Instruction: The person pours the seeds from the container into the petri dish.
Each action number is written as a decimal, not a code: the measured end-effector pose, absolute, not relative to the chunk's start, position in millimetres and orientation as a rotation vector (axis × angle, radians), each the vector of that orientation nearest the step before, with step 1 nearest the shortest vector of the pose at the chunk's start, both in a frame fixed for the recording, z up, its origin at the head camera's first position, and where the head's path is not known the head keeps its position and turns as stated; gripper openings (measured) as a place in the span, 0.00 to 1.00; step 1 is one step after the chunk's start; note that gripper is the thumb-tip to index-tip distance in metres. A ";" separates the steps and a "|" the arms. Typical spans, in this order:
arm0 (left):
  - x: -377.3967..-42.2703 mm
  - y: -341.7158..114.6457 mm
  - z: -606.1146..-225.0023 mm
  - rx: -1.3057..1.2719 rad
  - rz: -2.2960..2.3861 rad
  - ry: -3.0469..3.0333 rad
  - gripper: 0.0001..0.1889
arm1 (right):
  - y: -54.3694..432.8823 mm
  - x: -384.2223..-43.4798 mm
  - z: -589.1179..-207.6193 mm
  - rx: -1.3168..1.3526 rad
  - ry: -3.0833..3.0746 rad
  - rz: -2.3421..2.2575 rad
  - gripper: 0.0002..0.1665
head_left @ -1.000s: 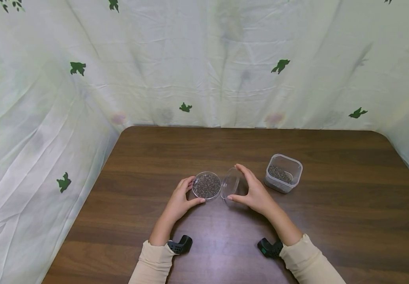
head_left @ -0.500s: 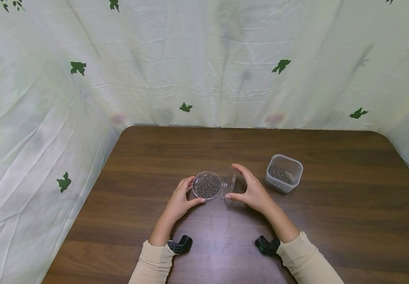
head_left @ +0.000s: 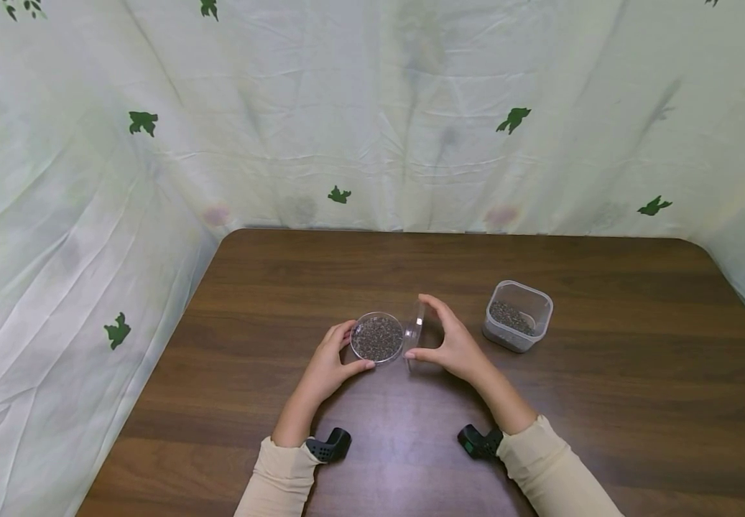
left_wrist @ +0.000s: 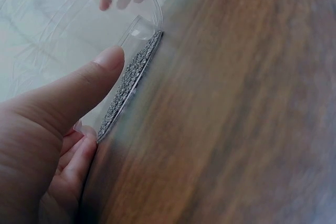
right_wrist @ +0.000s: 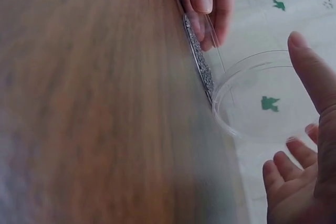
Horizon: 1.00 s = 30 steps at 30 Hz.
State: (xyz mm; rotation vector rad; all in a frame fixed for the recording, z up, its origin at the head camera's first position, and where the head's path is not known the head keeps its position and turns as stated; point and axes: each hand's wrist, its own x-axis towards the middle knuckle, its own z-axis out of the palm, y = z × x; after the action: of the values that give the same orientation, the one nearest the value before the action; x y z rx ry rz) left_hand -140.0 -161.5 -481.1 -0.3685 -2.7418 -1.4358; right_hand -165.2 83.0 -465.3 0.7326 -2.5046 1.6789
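A round clear petri dish [head_left: 378, 313] full of dark grey grains [head_left: 377, 339] lies flat on the wooden table. My left hand [head_left: 328, 368] holds it from the left, thumb at the near rim and fingers round the far side. My right hand [head_left: 461, 350] holds the clear petri dish lid [head_left: 414, 327] between thumb and fingers at opposite edges. The lid stands nearly upright, its lower edge close beside the dish's right rim. In the right wrist view, the lid [right_wrist: 224, 120] appears as a thin transparent disc in front of the grains.
A square translucent plastic tub [head_left: 508, 340] with more dark grains stands to the right, beyond my right hand. The brown table [head_left: 294, 273] ends at a pale curtain [head_left: 372, 129] with green leaf-like shapes, hanging behind and at both sides.
My right hand has shifted slightly left and turned the lid from a leaning tilt to nearly upright. The left hand and the dish have stayed in place.
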 end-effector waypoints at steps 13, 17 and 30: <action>-140.1 -162.0 -481.3 -0.364 -1.447 -2.736 0.42 | 75.0 -172.2 -473.9 0.804 -2.430 1.868 0.60; -140.3 -162.2 -482.0 -0.366 -1.438 -2.735 0.42 | 73.3 -173.3 -475.3 0.793 -2.460 1.880 0.62; -139.7 -161.6 -481.0 -0.371 -1.440 -2.739 0.42 | 66.5 -175.5 -477.6 0.802 -2.463 1.908 0.64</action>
State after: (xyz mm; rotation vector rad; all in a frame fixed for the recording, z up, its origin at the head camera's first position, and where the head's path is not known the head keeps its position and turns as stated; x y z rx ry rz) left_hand -139.7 -161.6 -481.0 -0.3708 -2.7395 -1.4399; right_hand -175.5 66.5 -477.6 0.8021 -2.4630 1.9082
